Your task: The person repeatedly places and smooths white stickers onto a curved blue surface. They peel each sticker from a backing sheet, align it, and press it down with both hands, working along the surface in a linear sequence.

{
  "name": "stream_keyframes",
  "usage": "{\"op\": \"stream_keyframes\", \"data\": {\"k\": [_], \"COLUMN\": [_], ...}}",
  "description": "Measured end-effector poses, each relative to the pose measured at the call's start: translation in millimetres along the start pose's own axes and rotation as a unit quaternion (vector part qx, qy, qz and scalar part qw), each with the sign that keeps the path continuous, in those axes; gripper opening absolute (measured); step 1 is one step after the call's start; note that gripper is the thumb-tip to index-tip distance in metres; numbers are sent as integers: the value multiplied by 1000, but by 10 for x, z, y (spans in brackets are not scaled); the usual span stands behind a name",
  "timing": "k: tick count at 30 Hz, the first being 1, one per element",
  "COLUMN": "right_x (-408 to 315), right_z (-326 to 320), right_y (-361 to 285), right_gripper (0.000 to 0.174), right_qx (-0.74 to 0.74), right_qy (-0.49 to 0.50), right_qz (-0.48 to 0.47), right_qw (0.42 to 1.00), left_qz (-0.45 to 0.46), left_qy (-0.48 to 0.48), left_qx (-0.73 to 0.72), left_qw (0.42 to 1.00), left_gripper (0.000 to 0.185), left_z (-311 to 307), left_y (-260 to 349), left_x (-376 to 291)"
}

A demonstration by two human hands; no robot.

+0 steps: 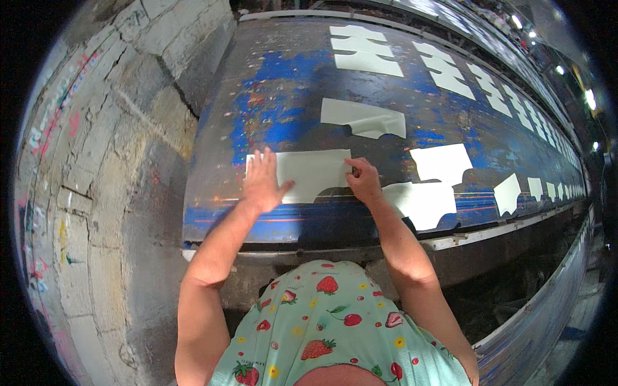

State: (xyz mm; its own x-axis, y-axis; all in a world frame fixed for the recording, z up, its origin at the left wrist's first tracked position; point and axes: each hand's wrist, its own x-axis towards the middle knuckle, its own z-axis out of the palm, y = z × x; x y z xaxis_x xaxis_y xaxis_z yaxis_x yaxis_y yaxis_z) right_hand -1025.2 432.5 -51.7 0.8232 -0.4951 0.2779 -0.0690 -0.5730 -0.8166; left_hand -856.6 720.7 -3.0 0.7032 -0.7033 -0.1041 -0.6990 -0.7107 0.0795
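A pale cut fabric panel [311, 173] lies flat on a long, paint-stained printing table [285, 227] in front of me. My left hand [263, 181] rests palm down on the panel's left end, fingers spread. At its right edge is my right hand [363, 179], with curled fingers and the index fingertip and thumb touching the cloth. Whether they pinch the edge I cannot tell. Just beyond lies another pale panel [367, 116], creased along its lower right. Two more cut panels, an upper one [442, 161] and a lower one [425, 205], lie right of my right hand, their edges meeting.
Farther along the table, several cut pieces [364, 50] lie in rows receding to the right. A cracked block wall [106, 193] with paint marks stands close on the left. The table's near metal rail [463, 239] runs before my body. Another long table surface [526, 342] lies at lower right.
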Motion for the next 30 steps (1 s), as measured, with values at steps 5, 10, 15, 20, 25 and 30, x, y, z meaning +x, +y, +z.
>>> {"op": "stream_keyframes", "data": {"k": [5, 10, 15, 20, 25, 30], "right_x": [-20, -26, 84, 478, 1008, 1646], "right_z": [-17, -64, -257, -744, -1521, -1954], "right_y": [-41, -79, -77, 88, 512, 967], "right_gripper": [40, 41, 32, 33, 30, 30], "right_qx": [16, 21, 263, 141, -222, -377], "right_qy": [-5, -12, -97, -88, -62, -66], "right_qz": [32, 24, 186, 78, -56, -22], "right_qw": [999, 999, 942, 983, 971, 924], "left_qz": [96, 168, 199, 216, 231, 222], "left_qy": [-27, -14, -4, -14, -20, -33], "left_qx": [67, 81, 70, 47, 37, 28], "left_qw": [993, 982, 977, 975, 972, 974], "left_gripper": [111, 112, 112, 112, 108, 106], "left_z": [3, 23, 36, 35, 47, 25], "left_y": [653, 1032, 1408, 1724, 1834, 1856], "left_x": [-57, 95, 326, 509, 592, 597]}}
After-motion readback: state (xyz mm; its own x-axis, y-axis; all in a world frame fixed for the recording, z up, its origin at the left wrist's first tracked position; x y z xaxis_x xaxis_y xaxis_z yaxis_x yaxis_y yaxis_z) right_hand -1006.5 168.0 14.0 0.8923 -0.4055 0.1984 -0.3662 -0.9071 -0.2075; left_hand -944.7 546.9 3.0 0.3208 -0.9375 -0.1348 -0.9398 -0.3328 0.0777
